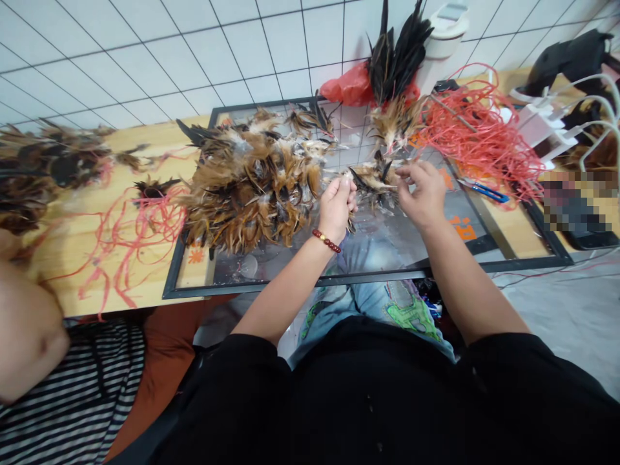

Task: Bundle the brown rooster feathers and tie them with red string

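Note:
My left hand, with a beaded bracelet at its wrist, is closed in a pinch. Pale quill ends show at its fingertips and a dark feather tip pokes out below, so it holds a few feathers. My right hand has its fingers loosely curved and apart, with nothing visible between them. It hovers at the right edge of a small pile of loose feathers. Left of my hands lies a large heap of brown feather bundles on a dark-framed glass panel.
Tangled red plastic string lies at right beside a blue cutter knife and a phone. Long black feathers stand in a red bag by the tiled wall. At left sit a person, more feathers and red string.

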`<state>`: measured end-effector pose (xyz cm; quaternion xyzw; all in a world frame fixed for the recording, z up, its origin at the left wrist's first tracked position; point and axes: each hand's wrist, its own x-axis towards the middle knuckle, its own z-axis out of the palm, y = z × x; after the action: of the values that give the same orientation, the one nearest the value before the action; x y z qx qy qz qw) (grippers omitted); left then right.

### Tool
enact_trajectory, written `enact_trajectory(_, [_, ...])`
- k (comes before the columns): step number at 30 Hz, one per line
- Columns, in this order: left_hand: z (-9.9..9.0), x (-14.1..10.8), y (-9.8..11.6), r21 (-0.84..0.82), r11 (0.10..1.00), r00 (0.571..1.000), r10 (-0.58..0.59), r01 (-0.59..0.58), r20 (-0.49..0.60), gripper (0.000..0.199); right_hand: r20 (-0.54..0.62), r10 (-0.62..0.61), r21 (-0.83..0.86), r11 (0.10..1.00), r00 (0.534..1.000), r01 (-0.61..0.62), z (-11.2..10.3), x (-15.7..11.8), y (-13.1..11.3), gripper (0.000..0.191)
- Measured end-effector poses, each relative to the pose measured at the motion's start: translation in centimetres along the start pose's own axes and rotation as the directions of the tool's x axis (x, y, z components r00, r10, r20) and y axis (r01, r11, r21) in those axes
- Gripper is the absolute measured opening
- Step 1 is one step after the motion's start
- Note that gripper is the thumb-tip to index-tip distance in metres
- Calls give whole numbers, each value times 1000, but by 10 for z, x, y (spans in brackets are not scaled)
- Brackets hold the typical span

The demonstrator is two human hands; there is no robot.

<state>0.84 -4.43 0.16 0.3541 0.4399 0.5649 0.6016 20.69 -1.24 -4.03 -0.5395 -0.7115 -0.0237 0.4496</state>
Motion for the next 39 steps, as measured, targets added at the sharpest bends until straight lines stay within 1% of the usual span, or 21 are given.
enact_trajectory(4, [0, 1, 0, -15, 1000, 1000, 6, -6, -4, 37, 40, -19, 14, 1000, 999, 18, 0, 0, -2, 22])
enact_trajectory(10, [-1, 4, 1, -66, 998, 999, -16, 13, -35, 37, 56, -42, 64, 997, 998, 38, -4, 1, -12, 41])
enact_trajectory(14, [-1, 5, 3, -94, 995, 998, -32, 27, -51, 40, 130, -113, 55, 993, 985, 107, -3, -1, -11, 51])
enact_trajectory(16, [-1, 5, 3, -98, 995, 998, -29, 24, -57, 42, 153, -149, 53, 988, 977, 142, 0, -1, -8, 53])
enact_trajectory(17, [-2, 5, 4, -96, 995, 998, -28, 22, -59, 42, 151, -148, 55, 988, 977, 141, 1, -1, -6, 52])
enact_trajectory(19, [-2, 5, 4, -92, 996, 998, -28, 22, -62, 43, 110, -102, 66, 993, 989, 95, 1, 0, -1, 46])
enact_trajectory(21, [-2, 5, 5, -96, 995, 998, -29, 23, -61, 42, 35, -23, 82, 996, 999, 20, 0, 2, 4, 40])
enact_trajectory(24, [-3, 6, 5, -107, 994, 998, -25, 18, -62, 42, -54, 53, 124, 991, 997, -46, -3, 5, 9, 34])
enact_trajectory(26, [-2, 5, 4, -108, 994, 998, -10, 2, -69, 42, -47, 44, 140, 989, 998, -38, -5, 6, 6, 31])
enact_trajectory(29, [-2, 5, 3, -97, 994, 996, 40, -47, -74, 41, 16, -12, 148, 989, 1000, 9, -7, 6, -5, 27])
enact_trajectory(30, [-2, 4, 3, -90, 994, 996, 59, -65, -72, 41, 20, -17, 151, 988, 1000, 14, -7, 5, -9, 28])
enact_trajectory(32, [-2, 4, 2, -74, 993, 994, 89, -93, -68, 41, -27, 23, 180, 984, 999, -18, -5, 5, -13, 33])
enact_trajectory(34, [-3, 4, 1, -59, 993, 993, 96, -100, -68, 41, -117, 119, 272, 959, 986, -83, -1, 5, -11, 40])
enact_trajectory(36, [-3, 4, 1, -50, 995, 994, 87, -91, -73, 41, -179, 214, 404, 906, 960, -127, 5, 7, -2, 44])
enact_trajectory(38, [-4, 5, 0, -44, 996, 994, 77, -81, -75, 41, -193, 268, 497, 856, 944, -142, 10, 9, 9, 44])
enact_trajectory(39, [-4, 5, -1, -42, 996, 994, 79, -82, -71, 40, -185, 277, 518, 843, 943, -146, 11, 9, 13, 44])
